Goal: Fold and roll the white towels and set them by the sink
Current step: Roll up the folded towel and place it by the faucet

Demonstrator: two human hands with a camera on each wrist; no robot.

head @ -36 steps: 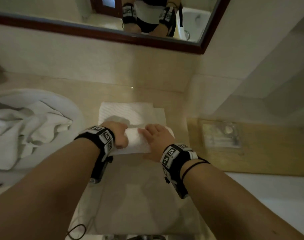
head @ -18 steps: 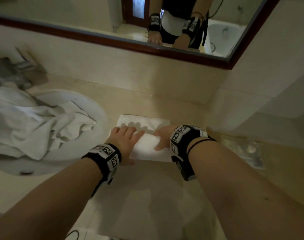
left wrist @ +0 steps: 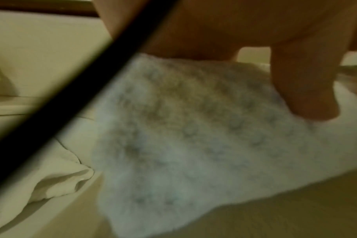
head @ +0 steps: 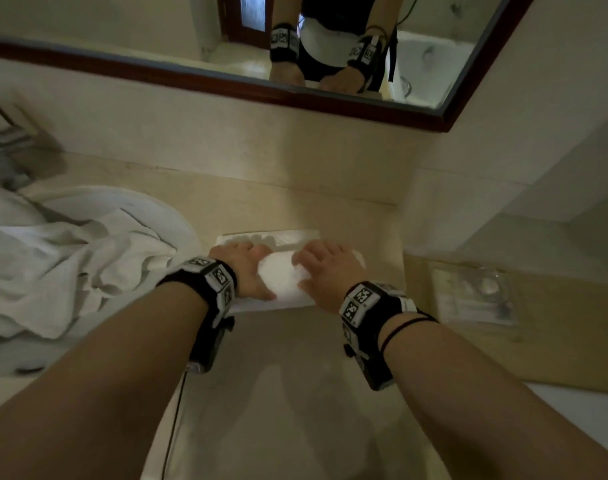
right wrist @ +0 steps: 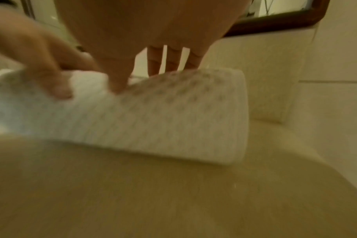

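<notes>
Both hands lie on a small white towel [head: 284, 279], fingers over its rolled part. The left hand [head: 244, 268] and right hand [head: 325, 271] press it near the counter's [head: 295, 393] back edge. More towels [head: 63, 268] fill the sink [head: 178, 216].

Head looks down; blurry wrist views perhaps share the towel [head: 281, 282].

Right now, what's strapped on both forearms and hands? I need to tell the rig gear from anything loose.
Both forearms are bare, no sleeves. Each wrist carries a black band with white square tags printed with black block patterns: left wrist band, right wrist band. A thin black cable hangs from the left band. Two thin black cords circle the right forearm behind its band. The left hand and right hand wear no gloves.
</notes>
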